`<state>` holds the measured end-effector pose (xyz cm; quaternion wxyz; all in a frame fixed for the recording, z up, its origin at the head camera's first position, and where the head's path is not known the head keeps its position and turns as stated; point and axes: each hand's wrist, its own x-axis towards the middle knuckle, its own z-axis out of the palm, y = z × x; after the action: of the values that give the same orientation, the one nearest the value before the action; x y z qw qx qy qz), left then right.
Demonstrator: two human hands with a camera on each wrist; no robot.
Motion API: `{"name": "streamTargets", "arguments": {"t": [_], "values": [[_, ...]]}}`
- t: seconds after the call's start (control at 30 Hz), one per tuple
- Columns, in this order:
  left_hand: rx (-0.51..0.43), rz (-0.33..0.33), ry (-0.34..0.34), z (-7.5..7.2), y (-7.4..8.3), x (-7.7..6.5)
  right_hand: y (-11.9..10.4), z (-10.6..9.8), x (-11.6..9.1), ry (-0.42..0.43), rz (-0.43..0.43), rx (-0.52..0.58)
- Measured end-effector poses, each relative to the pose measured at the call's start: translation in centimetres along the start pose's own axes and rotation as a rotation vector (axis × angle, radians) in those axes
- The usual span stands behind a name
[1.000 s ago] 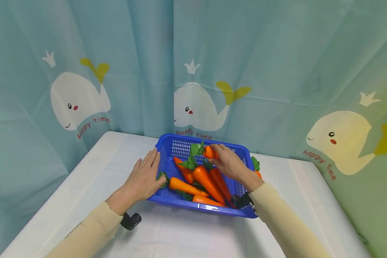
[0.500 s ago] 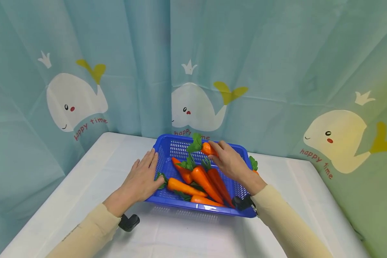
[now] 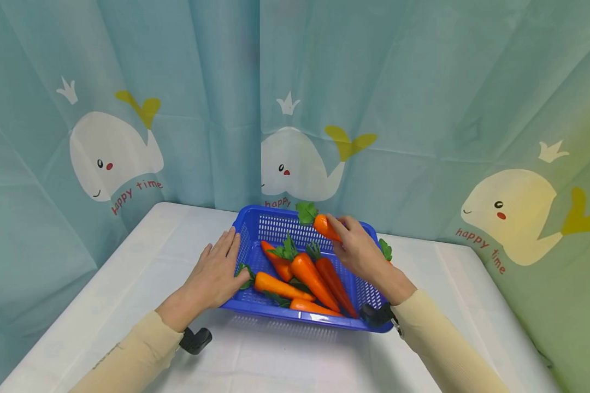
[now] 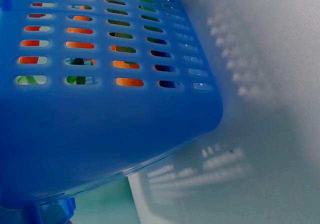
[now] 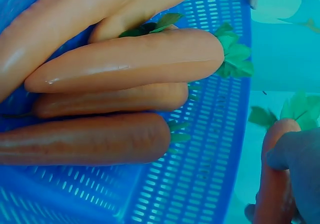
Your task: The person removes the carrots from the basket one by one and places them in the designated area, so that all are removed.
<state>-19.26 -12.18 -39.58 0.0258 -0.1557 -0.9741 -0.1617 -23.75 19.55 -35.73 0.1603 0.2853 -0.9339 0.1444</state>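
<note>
Shifting right since moments ago, the right hand point(image 3: 360, 252) is pinching a leafy carrot point(image 3: 326, 227) as the left hand point(image 3: 213, 273) is resting straight-fingered against a blue basket point(image 3: 281, 226).

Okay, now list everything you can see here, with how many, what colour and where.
Basket: 1, blue, on the table
Carrots in the basket: at least six, overlapping, orange to dark red, green tops
Held carrot: 1, orange, leafy green top, in the right hand
Outside carrot: 1, orange, green leaves, right of the basket, mostly hidden
Table: 1, white, under the basket
Curtain: count unclear, blue to green, behind the table
Whale prints: 3, white with yellow tails, on the curtain
Wrist cameras: 2, black, one per wrist
Sleeves: 2, beige, on the forearms
Left hand: 1, at the basket's left side
Right hand: 1, gripping the held carrot
</note>
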Motion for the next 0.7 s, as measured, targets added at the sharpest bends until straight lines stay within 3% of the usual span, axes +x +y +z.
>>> {"name": "streamTargets", "arguments": {"t": [0.23, 0.7], "values": [[-0.003, -0.004, -0.005, -0.1, 0.0, -0.1, -0.3, -0.8, -0.7, -0.039, 0.038, -0.001], [-0.008, -0.007, -0.001, 0.0, 0.0, 0.0, 0.1, -1.8, -1.4, 0.013, -0.031, 0.031]]}}
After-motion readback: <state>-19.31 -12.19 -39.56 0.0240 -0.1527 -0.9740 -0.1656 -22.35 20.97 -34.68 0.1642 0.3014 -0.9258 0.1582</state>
